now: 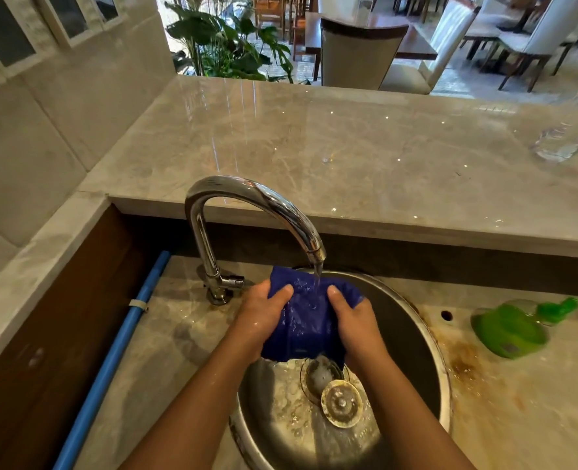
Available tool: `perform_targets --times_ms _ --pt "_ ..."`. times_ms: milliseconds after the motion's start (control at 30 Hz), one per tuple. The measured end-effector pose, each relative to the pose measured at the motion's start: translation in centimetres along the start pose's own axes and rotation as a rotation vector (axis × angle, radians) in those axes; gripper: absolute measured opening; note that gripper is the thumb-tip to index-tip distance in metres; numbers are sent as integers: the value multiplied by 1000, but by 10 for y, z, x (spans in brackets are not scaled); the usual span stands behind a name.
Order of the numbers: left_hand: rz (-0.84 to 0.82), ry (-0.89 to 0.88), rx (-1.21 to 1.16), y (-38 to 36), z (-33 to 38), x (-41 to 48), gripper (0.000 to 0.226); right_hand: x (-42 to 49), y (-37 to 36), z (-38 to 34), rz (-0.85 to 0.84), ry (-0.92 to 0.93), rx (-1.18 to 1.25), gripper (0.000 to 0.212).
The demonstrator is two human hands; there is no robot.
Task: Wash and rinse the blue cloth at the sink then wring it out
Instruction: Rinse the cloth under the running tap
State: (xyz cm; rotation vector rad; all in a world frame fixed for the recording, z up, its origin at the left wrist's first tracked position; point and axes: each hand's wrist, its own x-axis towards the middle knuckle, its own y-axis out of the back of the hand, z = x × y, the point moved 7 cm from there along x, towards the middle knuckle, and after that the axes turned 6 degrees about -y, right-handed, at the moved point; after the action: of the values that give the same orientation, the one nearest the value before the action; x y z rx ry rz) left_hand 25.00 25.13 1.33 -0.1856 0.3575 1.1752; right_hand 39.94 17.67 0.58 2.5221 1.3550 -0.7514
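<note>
The blue cloth (306,320) hangs over the round steel sink (413,337), directly under the spout of the chrome tap (257,212), and a thin stream of water (317,283) falls on its upper middle part. The left hand (263,313) grips the left edge of the cloth and the right hand (355,317) grips the right edge; both thumbs lie on the front face and the other fingers are hidden behind the fabric. So the cloth is stretched between the two hands, its long axis runs from left to right, and its lower edge hangs free above the drain (318,374). Both hands seem equally near to it, so no hand must reach. I judge that this is the rinsing step, and for wringing the hands must bring the two edges together and twist in opposite directions along this axis. The loose drain plug (341,403) lies in the wet basin just beside the drain. On the bench (501,401), well apart to the right, lies a green bottle (514,330).
</note>
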Motion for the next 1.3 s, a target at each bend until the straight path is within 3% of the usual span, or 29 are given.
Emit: perform_targets --times_ms 133,267,333,400,467,633,733,800,900,1000,1100,1200,1300 --pt "208 -116 119 0 6 5 17 -14 -17 -19 -43 257 -28 19" --pt "165 109 -395 -19 -13 4 12 -20 -40 -20 -84 331 -44 29" --pt "82 185 -672 -30 -16 -2 18 -21 -40 -15 -52 380 -121 50" --pt "53 191 -799 -31 -14 -5 29 -20 -37 -4 -84 386 -101 70" --pt "43 194 -843 -32 -8 -7 34 -21 -38 5 -150 350 -6 75" --pt "-52 108 -730 -29 9 -10 26 -12 -33 33 -201 -93 525 65" --pt "-36 3 -599 -26 21 -14 31 -15 -34 41 -297 -214 560 67" --pt "31 -56 -516 -24 24 -14 35 -19 -38 42 -344 -241 446 65" --pt "114 -112 -320 -16 23 -10 37 -19 -35 38 -282 -174 280 61" --pt "123 -105 -193 -10 14 -7 29 -10 -17 20 -125 47 281 33" --pt "26 -34 -336 -22 1 -14 28 -11 -8 -2 -58 236 229 16" --pt "-111 -93 -517 -41 5 -23 35 -13 -9 -9 4 307 124 16" --pt "-74 -137 -542 -46 10 -23 32 -16 -14 -8 40 348 27 15"
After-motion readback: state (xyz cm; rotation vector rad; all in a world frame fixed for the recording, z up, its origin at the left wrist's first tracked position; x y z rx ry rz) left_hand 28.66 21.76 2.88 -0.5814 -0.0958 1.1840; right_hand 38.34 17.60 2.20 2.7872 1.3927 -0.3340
